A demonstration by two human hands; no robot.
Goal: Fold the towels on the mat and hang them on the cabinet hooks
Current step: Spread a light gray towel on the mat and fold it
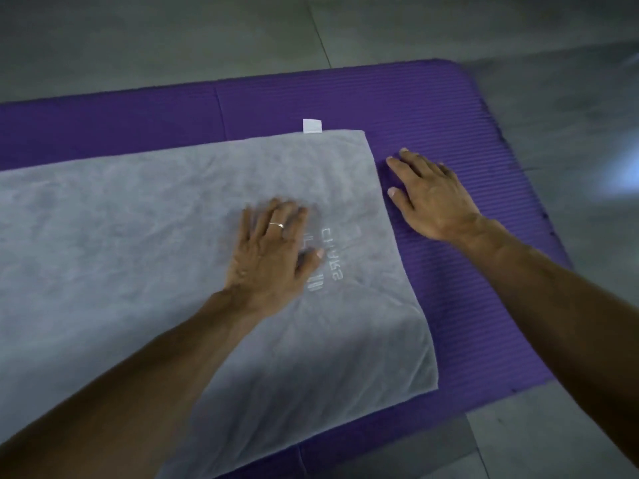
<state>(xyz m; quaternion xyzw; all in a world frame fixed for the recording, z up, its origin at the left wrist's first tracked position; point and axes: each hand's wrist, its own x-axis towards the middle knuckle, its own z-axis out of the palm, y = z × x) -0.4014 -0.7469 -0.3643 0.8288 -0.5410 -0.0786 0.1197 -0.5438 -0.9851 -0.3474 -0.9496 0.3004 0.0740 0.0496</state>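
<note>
A grey towel [145, 236] lies spread flat on the purple mat [432, 108], running off the left edge of the view. A white tag [312, 126] sticks out from its far edge, and pale lettering [332, 254] shows near its right end. My left hand [273, 243], with a ring on one finger, presses flat on the towel with straight fingers beside the lettering. My right hand [432, 195] rests palm down on the bare mat just right of the towel's right edge, fingers extended. No cabinet or hooks are in view.
Grey floor tiles [173, 36] surround the mat on the far, right and near sides. A bright blurred glare [626, 167] shows at the right edge.
</note>
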